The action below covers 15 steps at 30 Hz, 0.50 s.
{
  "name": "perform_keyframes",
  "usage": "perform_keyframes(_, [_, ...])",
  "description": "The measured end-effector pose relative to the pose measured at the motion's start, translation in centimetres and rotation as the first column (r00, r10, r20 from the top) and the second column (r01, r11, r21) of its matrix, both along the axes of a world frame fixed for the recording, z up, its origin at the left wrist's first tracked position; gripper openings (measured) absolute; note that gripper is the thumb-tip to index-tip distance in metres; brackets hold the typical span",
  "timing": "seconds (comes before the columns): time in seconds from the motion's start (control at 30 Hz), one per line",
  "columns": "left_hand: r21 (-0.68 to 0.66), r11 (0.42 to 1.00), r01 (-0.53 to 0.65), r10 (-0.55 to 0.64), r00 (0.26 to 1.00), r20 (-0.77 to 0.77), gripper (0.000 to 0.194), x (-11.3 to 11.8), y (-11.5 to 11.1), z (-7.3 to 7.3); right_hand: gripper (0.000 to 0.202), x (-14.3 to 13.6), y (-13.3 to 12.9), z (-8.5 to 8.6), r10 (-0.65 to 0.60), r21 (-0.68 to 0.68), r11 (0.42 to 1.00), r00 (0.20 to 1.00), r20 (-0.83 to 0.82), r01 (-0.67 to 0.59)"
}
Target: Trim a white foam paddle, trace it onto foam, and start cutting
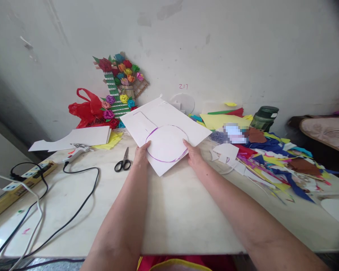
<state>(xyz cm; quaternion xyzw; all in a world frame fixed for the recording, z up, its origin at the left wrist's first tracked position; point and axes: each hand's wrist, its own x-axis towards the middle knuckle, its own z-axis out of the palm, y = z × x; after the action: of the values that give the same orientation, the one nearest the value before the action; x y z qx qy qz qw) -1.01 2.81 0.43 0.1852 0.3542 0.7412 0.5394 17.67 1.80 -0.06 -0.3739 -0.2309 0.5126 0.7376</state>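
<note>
While both bare hands worked at the near edges of the white card sheet (172, 113), the left hand (141, 155) pinched its left side, thumb on top and fingers beneath, and the right hand (194, 154) pinched the right side in the same way. The sheet was tilted, one corner pointing toward the person, in front of the wall (243, 56) and above the tabletop (183, 218). It bore a purple round outline (153, 131) between the thumbs and a fainter straight-sided outline (148, 119) adjoining it.

The step in hand looked like holding up and positioning the marked sheet; any shift of it called for both pinches to move evenly, so that the card did not bend.

Just left of the sheet lay black-handled scissors (122, 165), with a yellow power strip (22, 184) well apart beyond them. Behind it, to the left, stood a paper-flower decoration (124, 81) beside a red plastic bag (88, 111). To its right were heaped colored scraps (271, 162) and a dark green bottle (264, 118).

Behind the sheet, red writing (183, 86) on the wall read "217" or possibly "Z17". The bottle's pale label was too small to read.
</note>
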Motion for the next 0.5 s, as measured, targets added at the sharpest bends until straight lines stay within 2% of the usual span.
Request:
perform_keyframes(0.13, [-0.005,1.0,-0.01,0.01,1.0,-0.016,0.038,-0.2,0.1,-0.1,0.042,0.0,-0.1,0.1,0.016,-0.036,0.999,0.999,0.028,-0.015])
perform_keyframes(0.5, [-0.036,0.999,-0.015,0.014,0.999,-0.037,0.038,-1.2,0.1,0.1,0.041,-0.2,-0.1,-0.4,0.055,-0.013,0.998,0.995,0.081,-0.054])
